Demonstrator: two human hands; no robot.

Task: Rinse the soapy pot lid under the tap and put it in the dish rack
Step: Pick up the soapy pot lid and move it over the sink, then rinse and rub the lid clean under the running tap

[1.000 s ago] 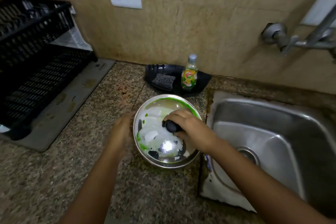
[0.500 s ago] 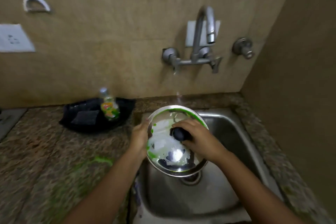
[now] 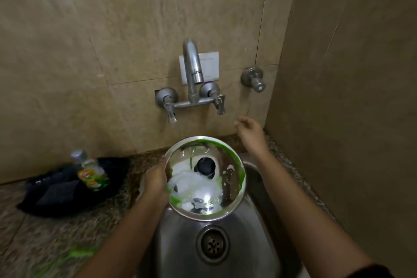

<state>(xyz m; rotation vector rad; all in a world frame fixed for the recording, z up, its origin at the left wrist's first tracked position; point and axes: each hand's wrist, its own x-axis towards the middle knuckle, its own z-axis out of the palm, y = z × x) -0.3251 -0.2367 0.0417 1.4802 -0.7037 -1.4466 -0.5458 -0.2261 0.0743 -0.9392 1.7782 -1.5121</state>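
Note:
A round steel pot lid (image 3: pixel 216 201) with a black knob, smeared with green soap and white foam, hangs over the steel sink (image 3: pixel 259 244). My left hand (image 3: pixel 155 179) grips its left rim. My right hand (image 3: pixel 249 131) is off the lid, raised with fingers apart just below and right of the tap's right handle (image 3: pixel 220 102). The curved tap spout (image 3: pixel 193 63) stands on the wall above the lid; no water shows. The dish rack is out of view.
A dish-soap bottle (image 3: pixel 91 171) and a dark sponge (image 3: pixel 57 192) rest in a black tray (image 3: pixel 112 174) on the granite counter left of the sink. A separate valve (image 3: pixel 255 79) sticks out of the wall at right. A side wall closes the right.
The lid moved from the counter to over the sink. My right hand let go of the knob and rose toward the right tap handle; my left hand now holds the lid alone.

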